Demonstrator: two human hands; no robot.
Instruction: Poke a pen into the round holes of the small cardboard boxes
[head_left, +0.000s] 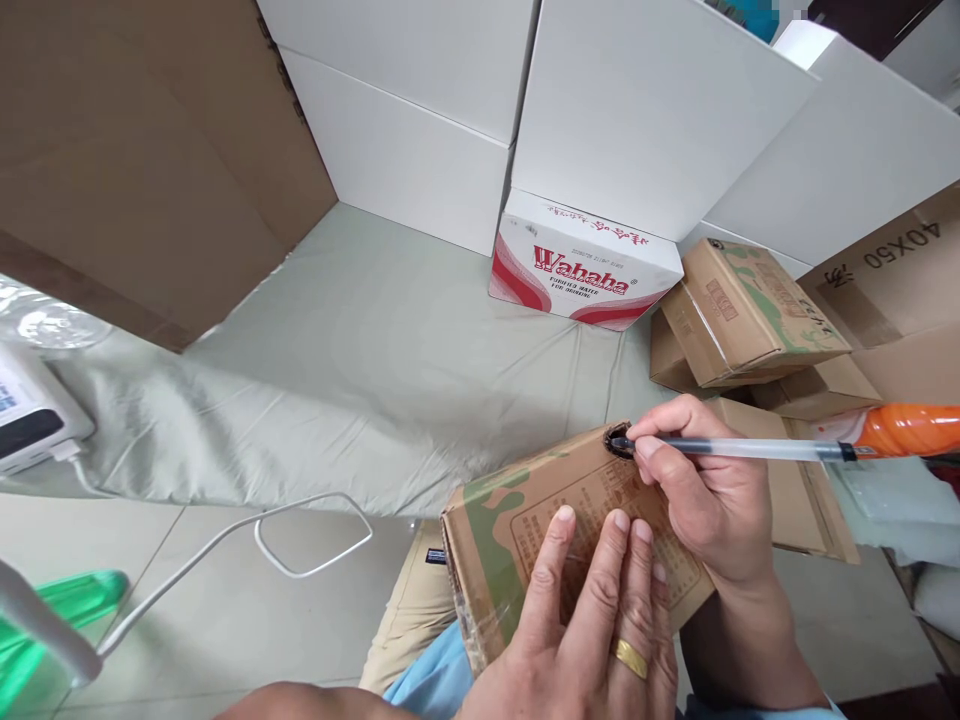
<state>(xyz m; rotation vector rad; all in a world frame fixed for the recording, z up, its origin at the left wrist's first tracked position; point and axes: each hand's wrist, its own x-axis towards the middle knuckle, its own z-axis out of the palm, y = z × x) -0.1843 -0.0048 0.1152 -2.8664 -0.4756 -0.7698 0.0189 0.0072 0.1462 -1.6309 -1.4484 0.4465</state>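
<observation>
Currently, head view: a brown cardboard box with green printed patches (pixel 540 490) sits tilted at lower centre of the frame. My left hand (pixel 570 660) lies over its printed face, fingers extended and slightly apart, grasping nothing. My right hand (pixel 712 500) pinches a slim pen with a translucent barrel (pixel 750 449) near its point, narrow grip, tip at a dark ring-shaped patch (pixel 619 441) on the box's upper edge.

Progress: the patch is there and the pen has reached it; I judge the work mid-step. Whether it is ink or a ragged hole, and how much remains, I cannot tell.

Box condition: edges look worn, fine brown text within a printed outline, clear tape (pixel 491 622) wrinkled at its lower-left edge. My fingers hide part of the text.
</observation>
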